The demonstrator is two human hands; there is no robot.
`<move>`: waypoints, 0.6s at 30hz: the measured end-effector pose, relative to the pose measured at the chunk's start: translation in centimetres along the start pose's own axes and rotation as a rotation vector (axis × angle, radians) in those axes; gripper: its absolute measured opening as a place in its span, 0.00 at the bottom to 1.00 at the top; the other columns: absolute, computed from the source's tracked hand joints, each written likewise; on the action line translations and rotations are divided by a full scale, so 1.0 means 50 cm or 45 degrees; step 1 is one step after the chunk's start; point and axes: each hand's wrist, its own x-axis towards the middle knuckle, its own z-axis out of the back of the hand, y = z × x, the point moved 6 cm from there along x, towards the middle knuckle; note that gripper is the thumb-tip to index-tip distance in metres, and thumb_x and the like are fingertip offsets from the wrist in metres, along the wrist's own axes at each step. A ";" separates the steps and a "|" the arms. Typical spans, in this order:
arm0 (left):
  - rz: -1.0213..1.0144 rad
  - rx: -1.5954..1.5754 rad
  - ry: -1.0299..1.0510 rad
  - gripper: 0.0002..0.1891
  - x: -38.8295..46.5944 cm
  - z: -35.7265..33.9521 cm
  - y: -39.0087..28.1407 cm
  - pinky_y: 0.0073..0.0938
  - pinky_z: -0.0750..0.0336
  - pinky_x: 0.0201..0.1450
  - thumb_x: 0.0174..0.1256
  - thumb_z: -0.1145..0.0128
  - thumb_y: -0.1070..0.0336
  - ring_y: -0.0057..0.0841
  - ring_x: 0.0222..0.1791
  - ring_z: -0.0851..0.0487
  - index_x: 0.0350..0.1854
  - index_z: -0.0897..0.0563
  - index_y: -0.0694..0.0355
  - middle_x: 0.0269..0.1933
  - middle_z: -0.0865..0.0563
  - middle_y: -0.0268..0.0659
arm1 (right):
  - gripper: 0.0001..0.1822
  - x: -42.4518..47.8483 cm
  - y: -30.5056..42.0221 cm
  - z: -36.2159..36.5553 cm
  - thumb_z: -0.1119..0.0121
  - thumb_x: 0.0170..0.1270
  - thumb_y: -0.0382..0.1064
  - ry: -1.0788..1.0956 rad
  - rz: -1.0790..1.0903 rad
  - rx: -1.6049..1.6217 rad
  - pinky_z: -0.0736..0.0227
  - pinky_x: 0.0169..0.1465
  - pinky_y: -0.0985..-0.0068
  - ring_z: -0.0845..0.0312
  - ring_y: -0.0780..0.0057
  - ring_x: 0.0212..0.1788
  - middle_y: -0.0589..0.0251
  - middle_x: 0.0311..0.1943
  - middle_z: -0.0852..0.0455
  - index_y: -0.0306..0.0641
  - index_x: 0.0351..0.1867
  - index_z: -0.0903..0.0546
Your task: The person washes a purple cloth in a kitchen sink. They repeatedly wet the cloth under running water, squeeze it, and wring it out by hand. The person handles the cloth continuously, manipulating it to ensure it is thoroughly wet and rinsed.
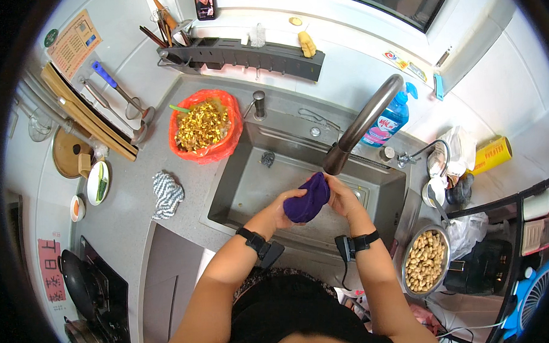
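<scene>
Over the sink basin [252, 190] I hold a dark purple cloth [308, 201], folded into a bundle. My left hand [282, 209] grips its left side, with the thumb on top. At the bundle's upper right, my right hand [341, 196] has hold of it; some of that hand's fingers are hidden behind the cloth. The dark metal faucet [357, 132] arches down to just above my right hand. No stream of water can be made out. A steel-wool scourer [267, 159] lies at the back left of the basin.
Left of the sink stand a red-bagged bin of food scraps [205, 126] and a striped rag [168, 194]. Behind the faucet is a blue-topped soap bottle [386, 122]. A metal bowl of peanuts [426, 260] sits to the right, and a black wok [79, 282] at far left.
</scene>
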 end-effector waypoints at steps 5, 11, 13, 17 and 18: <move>0.074 -0.284 0.362 0.18 0.001 -0.043 0.017 0.43 0.26 0.36 0.57 0.45 0.47 0.34 0.30 0.18 0.43 0.21 0.53 0.35 0.16 0.36 | 0.30 -0.010 0.018 -0.059 0.36 0.55 0.49 0.145 0.106 0.340 0.30 0.54 0.72 0.25 0.67 0.52 0.59 0.48 0.21 0.38 0.56 0.30; 0.135 -0.182 0.094 0.23 0.004 -0.031 0.029 0.51 0.25 0.45 0.59 0.46 0.43 0.34 0.37 0.18 0.46 0.23 0.56 0.40 0.17 0.39 | 0.21 -0.011 0.020 -0.017 0.35 0.51 0.36 -0.203 0.018 -0.047 0.28 0.44 0.76 0.23 0.73 0.39 0.64 0.38 0.20 0.38 0.48 0.25; 0.085 -0.225 0.123 0.27 0.016 -0.027 0.026 0.54 0.28 0.50 0.60 0.50 0.39 0.37 0.42 0.19 0.50 0.24 0.57 0.44 0.18 0.41 | 0.18 -0.006 0.026 -0.010 0.36 0.51 0.34 -0.250 0.090 -0.091 0.28 0.41 0.77 0.23 0.75 0.36 0.65 0.35 0.20 0.38 0.45 0.24; -0.068 -0.345 0.078 0.34 0.025 -0.010 0.011 0.59 0.33 0.55 0.62 0.58 0.33 0.43 0.51 0.22 0.58 0.29 0.59 0.52 0.21 0.45 | 0.16 -0.006 0.059 -0.005 0.36 0.51 0.35 -0.378 0.318 -0.361 0.29 0.39 0.79 0.25 0.78 0.34 0.67 0.32 0.20 0.37 0.43 0.22; -0.063 -0.343 0.104 0.35 0.019 -0.020 0.008 0.59 0.34 0.56 0.63 0.60 0.33 0.45 0.52 0.23 0.60 0.30 0.59 0.53 0.22 0.46 | 0.17 -0.009 0.069 -0.009 0.35 0.51 0.36 -0.398 0.366 -0.478 0.29 0.39 0.79 0.25 0.78 0.34 0.67 0.32 0.20 0.37 0.43 0.22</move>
